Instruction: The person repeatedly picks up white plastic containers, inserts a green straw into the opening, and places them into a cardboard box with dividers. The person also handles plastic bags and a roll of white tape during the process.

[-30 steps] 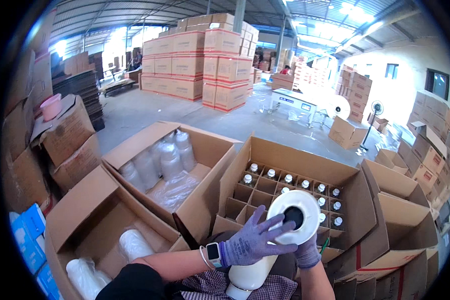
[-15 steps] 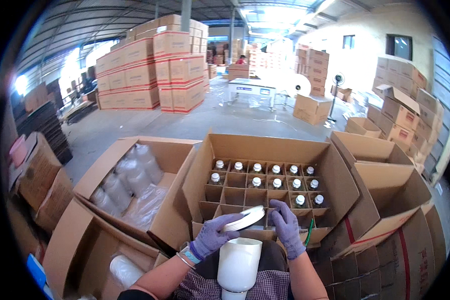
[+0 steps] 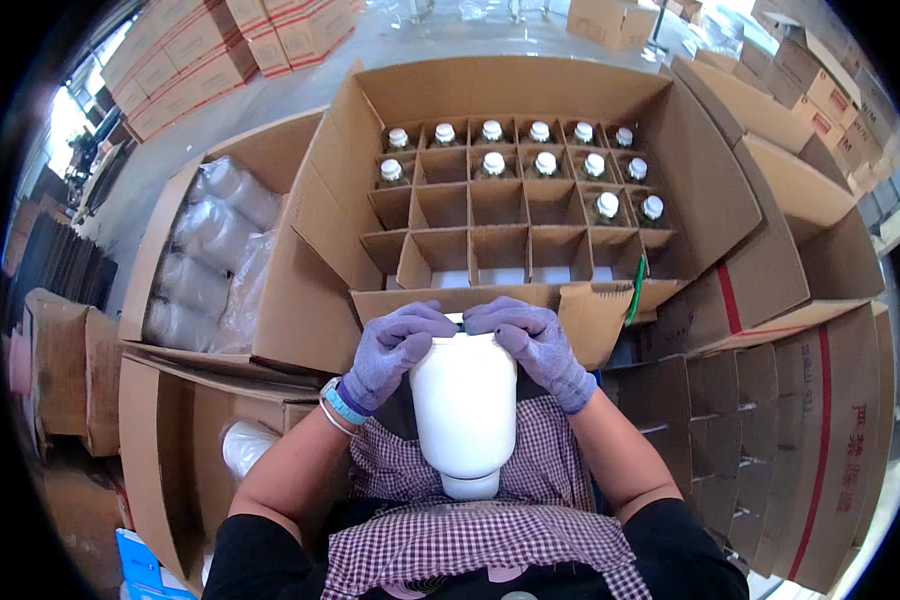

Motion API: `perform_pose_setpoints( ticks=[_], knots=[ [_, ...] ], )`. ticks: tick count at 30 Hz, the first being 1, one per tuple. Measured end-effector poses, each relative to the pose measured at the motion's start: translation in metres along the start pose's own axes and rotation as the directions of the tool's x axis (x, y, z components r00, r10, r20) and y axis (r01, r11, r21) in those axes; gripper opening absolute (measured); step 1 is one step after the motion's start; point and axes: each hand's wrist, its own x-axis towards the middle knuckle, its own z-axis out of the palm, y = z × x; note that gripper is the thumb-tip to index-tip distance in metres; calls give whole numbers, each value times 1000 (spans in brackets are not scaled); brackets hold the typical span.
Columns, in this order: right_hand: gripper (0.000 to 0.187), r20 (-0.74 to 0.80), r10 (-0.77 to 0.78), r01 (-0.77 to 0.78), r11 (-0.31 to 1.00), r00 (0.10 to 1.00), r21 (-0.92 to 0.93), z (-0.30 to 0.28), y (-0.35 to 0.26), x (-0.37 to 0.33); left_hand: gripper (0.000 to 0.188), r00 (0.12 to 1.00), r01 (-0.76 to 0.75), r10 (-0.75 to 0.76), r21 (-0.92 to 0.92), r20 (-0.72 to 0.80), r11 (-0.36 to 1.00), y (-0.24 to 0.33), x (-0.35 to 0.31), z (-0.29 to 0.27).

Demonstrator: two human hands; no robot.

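A white plastic container (image 3: 464, 405) with a narrower neck at its near end stands against my checked apron. Both hands wear purple-grey gloves. My left hand (image 3: 398, 345) and my right hand (image 3: 532, 345) meet at the container's far rim, fingers curled and closed. A small white edge (image 3: 456, 318) shows between the fingertips; the rest of what they hold is hidden. Just beyond stands an open carton (image 3: 510, 85) with cardboard dividers (image 3: 440, 245). White-capped clear bottles (image 3: 545, 163) fill several cells in its far rows and on the right.
At left, an open carton (image 3: 270, 310) holds plastic-wrapped goods (image 3: 215, 225). Nearer is another carton (image 3: 150, 450) with a white wrapped roll (image 3: 245, 447). Open cartons (image 3: 760, 270) and spare dividers (image 3: 670, 400) crowd the right. A green strip (image 3: 636, 290) hangs at the divided carton's near edge.
The view has tilted down. My left hand has brought the stack of thin white discs down to the container's rim, where it is mostly hidden. My right hand has joined it there, fingers closed.
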Motion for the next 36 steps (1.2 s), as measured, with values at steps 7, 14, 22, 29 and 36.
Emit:
perform_pose_setpoints(
  ticks=[7,14,22,29,36],
  knots=[
    [24,-27,160,-145,945,987,294,18,18,-16,59,991,-134,125,477,50,868,43,-27,25],
    [40,-83,361,-348,927,929,138,30,12,-74,52,999,-23,51,755,-13,655,-24,-22,-12],
    [32,100,36,5,923,994,-384,-24,-12,-18,43,976,64,156,886,-151,459,-81,26,-26],
    [51,786,-292,684,697,545,-215,51,-189,19,50,975,147,-169,158,142,977,54,-14,86],
    [63,269,495,-340,818,826,-464,14,-117,0,63,952,213,-204,18,-227,977,47,-97,91]
  ],
)
